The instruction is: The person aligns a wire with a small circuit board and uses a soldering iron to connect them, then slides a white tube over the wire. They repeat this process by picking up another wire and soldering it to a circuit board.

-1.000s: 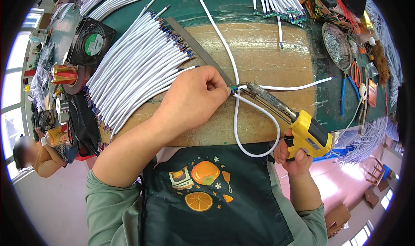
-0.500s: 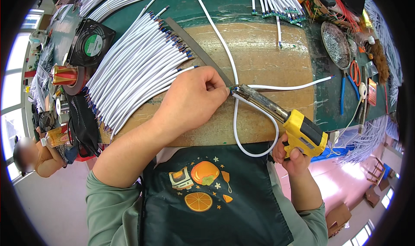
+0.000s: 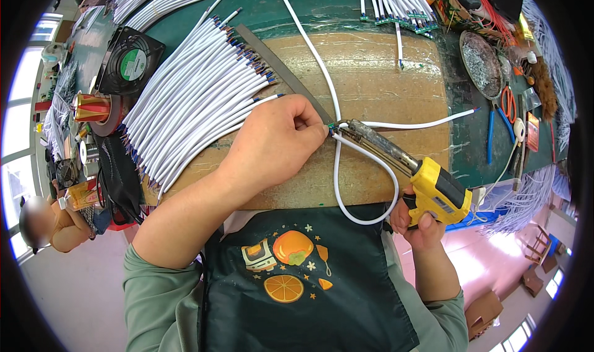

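Observation:
My left hand [image 3: 275, 135] is closed, thumb and forefinger pinching at a small green circuit board [image 3: 332, 128], mostly hidden behind the fingertips. White cables [image 3: 315, 52] meet at the board; one forms a loop [image 3: 395, 185] hanging over the board's near edge, another runs off right. My right hand [image 3: 417, 223] is wrapped round the grip of a yellow and black soldering gun [image 3: 440, 192]. Its metal barrel [image 3: 380, 143] points up and left, and the tip lies just right of the green board. Whether tip and board touch, I cannot tell.
A flat metal bar [image 3: 281, 70] lies across the brown work board [image 3: 396, 92]. Left of it is a thick row of white cables [image 3: 198, 98], with a black fan [image 3: 130, 61] and solder spool [image 3: 93, 107] beyond. Right stand a round metal dish [image 3: 480, 64] and blue-handled pliers [image 3: 490, 135].
The soldering gun and my right hand have shifted slightly right, drawing the tip back from the green board. My left hand has hardly moved.

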Demonstrator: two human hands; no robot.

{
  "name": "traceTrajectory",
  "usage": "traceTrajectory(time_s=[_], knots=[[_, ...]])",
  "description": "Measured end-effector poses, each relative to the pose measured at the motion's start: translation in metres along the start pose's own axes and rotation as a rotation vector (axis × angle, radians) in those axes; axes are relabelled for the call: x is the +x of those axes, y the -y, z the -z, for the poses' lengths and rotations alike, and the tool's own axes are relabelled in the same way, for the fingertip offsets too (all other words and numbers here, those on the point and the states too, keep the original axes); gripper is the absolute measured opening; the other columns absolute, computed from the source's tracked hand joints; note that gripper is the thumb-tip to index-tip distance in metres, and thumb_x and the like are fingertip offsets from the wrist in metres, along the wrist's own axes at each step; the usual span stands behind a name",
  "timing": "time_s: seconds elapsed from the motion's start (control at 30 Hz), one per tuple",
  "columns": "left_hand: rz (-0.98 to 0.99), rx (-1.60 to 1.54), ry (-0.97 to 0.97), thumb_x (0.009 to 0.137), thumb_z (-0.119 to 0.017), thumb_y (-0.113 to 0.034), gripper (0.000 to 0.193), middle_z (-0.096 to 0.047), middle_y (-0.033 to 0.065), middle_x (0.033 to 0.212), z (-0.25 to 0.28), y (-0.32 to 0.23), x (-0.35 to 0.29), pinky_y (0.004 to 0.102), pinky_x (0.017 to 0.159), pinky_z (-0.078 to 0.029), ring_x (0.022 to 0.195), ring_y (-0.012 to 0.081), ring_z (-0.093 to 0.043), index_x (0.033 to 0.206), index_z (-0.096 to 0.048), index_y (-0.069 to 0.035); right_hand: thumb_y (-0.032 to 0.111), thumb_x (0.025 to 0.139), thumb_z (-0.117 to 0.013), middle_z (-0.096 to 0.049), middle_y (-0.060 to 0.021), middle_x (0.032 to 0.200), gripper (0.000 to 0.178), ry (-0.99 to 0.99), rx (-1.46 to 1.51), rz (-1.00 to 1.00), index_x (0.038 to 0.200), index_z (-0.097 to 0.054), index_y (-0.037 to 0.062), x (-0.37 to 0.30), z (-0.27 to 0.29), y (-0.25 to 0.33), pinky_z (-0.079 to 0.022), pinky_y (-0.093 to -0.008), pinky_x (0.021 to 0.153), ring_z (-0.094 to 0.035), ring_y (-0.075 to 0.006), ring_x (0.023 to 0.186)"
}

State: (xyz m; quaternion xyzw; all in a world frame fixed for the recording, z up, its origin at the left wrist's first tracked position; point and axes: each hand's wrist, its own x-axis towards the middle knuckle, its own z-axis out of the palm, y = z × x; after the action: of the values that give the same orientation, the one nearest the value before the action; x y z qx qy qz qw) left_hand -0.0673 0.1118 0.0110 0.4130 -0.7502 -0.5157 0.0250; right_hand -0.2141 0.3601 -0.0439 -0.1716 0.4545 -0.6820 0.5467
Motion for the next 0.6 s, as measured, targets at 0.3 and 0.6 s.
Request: traceTrajectory(time_s=[0.3,0.6], knots=[[-0.009,0.019,-0.005,0.080,-0.066,-0.010,0.011,-0.058,0.0003,0.067,-0.001,-0.001,0.000,0.0227,0.056,-0.041,0.062,0.0063,-0.050,0.078,-0.061,0.000,0.052,0.082,-0.062,-0.052,-0.0068,0.064,0.066,-0.085,0.090,0.150,0.123,-0.042,0.0033,0.008,0.004,0.018,-0.042,-0.0287,0.045,-0.052,-0.0166,0.051],[-0.014,-0.094,0.105,0.077,-0.072,-0.019,0.022,-0.059,0.0018,0.069,0.005,-0.007,-0.013,0.0248,0.059,-0.042,0.063,0.0090,-0.052,0.088,-0.063,-0.001,0.049,0.094,-0.045,-0.046,-0.0029,0.078,0.051,-0.583,0.124,0.329,0.115,-0.051,0.0038,0.060,0.050,0.082,-0.041,-0.0265,0.058,-0.045,-0.0123,0.067]])
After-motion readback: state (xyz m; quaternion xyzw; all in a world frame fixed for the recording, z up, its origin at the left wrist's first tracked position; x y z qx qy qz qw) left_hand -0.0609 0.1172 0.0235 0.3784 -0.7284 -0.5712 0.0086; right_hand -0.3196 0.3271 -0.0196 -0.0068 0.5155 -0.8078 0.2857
